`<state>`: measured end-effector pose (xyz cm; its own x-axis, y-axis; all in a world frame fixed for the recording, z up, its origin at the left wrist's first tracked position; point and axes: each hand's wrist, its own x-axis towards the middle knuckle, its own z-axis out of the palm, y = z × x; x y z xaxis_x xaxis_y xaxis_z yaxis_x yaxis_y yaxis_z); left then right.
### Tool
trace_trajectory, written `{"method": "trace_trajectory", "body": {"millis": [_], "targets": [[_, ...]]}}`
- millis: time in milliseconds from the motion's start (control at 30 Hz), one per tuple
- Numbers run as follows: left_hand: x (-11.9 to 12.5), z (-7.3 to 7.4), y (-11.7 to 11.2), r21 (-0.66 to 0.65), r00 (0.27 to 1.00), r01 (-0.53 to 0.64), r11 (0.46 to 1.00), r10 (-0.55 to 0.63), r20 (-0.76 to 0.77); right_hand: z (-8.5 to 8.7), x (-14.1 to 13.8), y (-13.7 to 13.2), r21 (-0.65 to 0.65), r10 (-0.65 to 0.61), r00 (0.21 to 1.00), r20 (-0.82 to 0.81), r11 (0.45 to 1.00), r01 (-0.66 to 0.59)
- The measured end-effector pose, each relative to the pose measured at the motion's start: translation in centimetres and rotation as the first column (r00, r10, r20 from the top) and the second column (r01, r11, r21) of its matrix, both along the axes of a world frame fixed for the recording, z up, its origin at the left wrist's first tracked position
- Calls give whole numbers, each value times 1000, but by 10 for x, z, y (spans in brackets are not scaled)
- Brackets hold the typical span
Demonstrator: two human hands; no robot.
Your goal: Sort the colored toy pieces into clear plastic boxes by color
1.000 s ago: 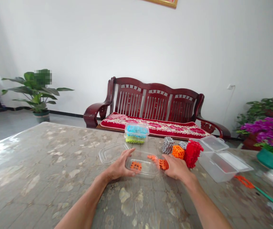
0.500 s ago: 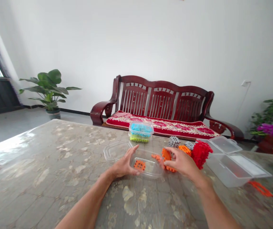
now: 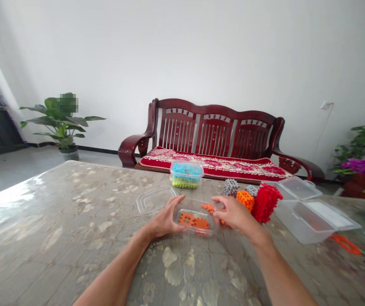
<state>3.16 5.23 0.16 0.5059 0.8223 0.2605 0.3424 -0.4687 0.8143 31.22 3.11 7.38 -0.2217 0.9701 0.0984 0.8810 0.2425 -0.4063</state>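
My left hand grips the left side of a small clear plastic container on the marble-patterned table. Two orange interlocking pieces lie inside it. My right hand hovers at the container's right rim with its fingers stretched out to the left. The fingertips are beside a loose orange piece, and more orange shows under the palm. The container's lid lies just behind my left hand.
Clusters of grey, orange and red pieces sit right of my hands. A stacked tub of blue and green pieces stands behind. An open larger clear box and an orange-handled tool lie right. A wooden bench is beyond the table.
My right hand lifted an orange piece from the table to the container; a second orange piece now lies inside. My left hand kept hold of the container.
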Motion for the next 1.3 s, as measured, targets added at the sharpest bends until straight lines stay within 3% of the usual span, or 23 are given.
{"method": "trace_trajectory", "body": {"millis": [100,200,333,700,867,1167,1300], "targets": [[0,-1,0,7,1000,-10,1000,10,0,-2,22,4,0,-80,986,149,997,81],[0,-1,1,0,1000,-13,1000,13,8,-9,36,3,-46,-46,953,298,997,63],[0,-1,0,-15,999,-8,1000,8,33,-20,35,3,-97,-7,925,380,994,47],[2,3,-2,-8,999,-21,1000,22,38,-23,32,5,-29,-49,944,327,998,62],[2,2,-2,-13,999,-31,999,31,18,-19,27,0,-69,-4,928,372,997,32],[3,6,-3,-12,999,-33,999,33,18,-22,24,0,-48,-46,915,400,996,71],[3,7,-3,-2,999,-30,1000,30,27,-8,23,1,102,-87,955,283,993,60]]}}
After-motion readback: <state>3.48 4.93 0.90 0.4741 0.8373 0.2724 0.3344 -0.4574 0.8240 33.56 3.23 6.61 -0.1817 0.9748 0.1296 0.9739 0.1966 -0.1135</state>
